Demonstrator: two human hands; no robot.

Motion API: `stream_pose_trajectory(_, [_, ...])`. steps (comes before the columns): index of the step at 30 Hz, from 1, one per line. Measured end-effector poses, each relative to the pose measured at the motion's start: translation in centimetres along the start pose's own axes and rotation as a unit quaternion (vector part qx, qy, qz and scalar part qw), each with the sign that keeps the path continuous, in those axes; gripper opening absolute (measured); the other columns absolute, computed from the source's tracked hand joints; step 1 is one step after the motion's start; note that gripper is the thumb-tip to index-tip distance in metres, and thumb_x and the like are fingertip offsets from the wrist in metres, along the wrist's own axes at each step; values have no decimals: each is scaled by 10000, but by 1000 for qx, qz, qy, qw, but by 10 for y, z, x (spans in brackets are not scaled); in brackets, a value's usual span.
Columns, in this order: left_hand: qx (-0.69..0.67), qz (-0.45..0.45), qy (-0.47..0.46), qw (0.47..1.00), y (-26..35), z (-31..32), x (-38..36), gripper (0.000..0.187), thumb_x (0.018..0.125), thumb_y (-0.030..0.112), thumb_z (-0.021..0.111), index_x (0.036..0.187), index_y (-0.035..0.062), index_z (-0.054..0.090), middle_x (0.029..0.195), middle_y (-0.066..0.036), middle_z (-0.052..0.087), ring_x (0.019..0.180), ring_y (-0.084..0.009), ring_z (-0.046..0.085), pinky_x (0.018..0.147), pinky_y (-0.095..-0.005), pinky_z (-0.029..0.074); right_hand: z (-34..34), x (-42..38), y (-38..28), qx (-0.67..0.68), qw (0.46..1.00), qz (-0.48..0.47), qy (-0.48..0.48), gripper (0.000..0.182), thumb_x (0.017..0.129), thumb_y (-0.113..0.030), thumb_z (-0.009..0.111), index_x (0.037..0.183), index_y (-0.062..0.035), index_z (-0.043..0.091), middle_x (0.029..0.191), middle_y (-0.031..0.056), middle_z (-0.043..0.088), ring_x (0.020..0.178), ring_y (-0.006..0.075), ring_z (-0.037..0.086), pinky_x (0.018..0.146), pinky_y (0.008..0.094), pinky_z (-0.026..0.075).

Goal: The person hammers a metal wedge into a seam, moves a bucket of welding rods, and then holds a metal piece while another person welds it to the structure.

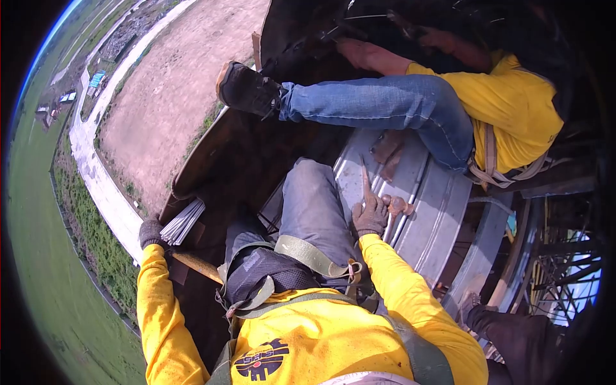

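Right hand (370, 217), gloved, is down on the grey metal planks (441, 230), fingers over the base of a tapered metal tool (366, 178); tip points away from the wearer. Can't tell if the grip is closed or just resting. Hammer (398, 206) lies just beside that hand, on its right: rusty head on the planks, handle running back past the glove. Rust-brown piece (389, 153) sits farther out on the same planks.

Left hand (152, 232), also gloved, is at the edge of the dark curved wall (215, 160), well apart from the right. Bundle of thin pale rods (183, 222) is right next to it; fingers too dark to read, can't say whether they grip anything. Wooden-looking handle (197, 265) slants from near that wrist toward the wearer's waist.

Co-worker in yellow shirt (507, 109) and jeans sits ahead, boot (247, 90) by the wall's edge.
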State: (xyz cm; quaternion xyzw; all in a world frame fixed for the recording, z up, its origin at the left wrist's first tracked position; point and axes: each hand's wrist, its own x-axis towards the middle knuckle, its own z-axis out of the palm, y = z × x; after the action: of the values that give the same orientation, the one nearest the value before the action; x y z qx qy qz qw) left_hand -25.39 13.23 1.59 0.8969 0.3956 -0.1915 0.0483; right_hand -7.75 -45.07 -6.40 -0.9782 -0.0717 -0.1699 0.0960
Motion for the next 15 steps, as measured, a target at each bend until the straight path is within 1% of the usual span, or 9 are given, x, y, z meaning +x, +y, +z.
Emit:
stream_pose_trajectory(1, [6,-2,-3,1000,3,-4,-3,370,772,257,629,1120,134,646,1013,-205,673,983,-367,644,848,-454,503,1,-1,2,-1,1000,3,-1,526,762,-278,631,1241,-90,523,1123,162,558,1103,360,527,974,504,386])
stream_pose_trajectory(3, [25,-4,-13,1000,4,-4,-2,367,779,253,619,1120,119,645,1006,-208,673,971,-367,647,839,-452,506,1,-1,2,22,1000,-2,-6,650,794,-283,615,1408,-173,430,1148,147,551,1132,333,501,1021,502,330])
stream_pose_trajectory(4, [26,-3,-13,1000,2,-1,-1,367,779,253,619,1120,119,645,1006,-208,673,971,-367,647,839,-452,506,-1,-1,1,22,1000,0,-6,650,794,-283,615,1408,-173,430,1148,147,551,1132,333,501,1021,502,330])
stream_pose_trajectory(9, [20,0,2,1000,-2,2,0,343,780,254,623,1089,109,653,1007,-209,672,964,-370,649,831,-456,508,-13,7,-6,14,997,20,-79,688,807,-261,591,1455,-214,365,1168,145,552,1130,322,497,1034,494,314])
stream_pose_trajectory(10, [13,3,1,1000,-3,3,0,335,778,254,626,1077,107,655,1007,-207,672,965,-370,649,831,-456,508,-17,9,-8,14,997,19,-80,688,807,-261,591,1455,-214,365,1168,145,552,1130,322,497,1034,494,314])
stream_pose_trajectory(12, [14,3,3,1000,-4,5,1,327,776,253,629,1066,105,657,1003,-205,673,963,-371,649,829,-455,509,-25,14,-13,25,988,56,-140,695,813,-269,592,1463,-216,351,1185,149,547,1139,328,494,1041,497,306])
stream_pose_trajectory(15, [14,2,7,1000,-4,6,1,313,772,252,634,1046,104,659,999,-202,673,962,-371,648,827,-454,508,-17,10,-8,8,990,53,-134,678,806,-285,606,1439,-191,383,1195,150,540,1151,338,492,1038,509,312])
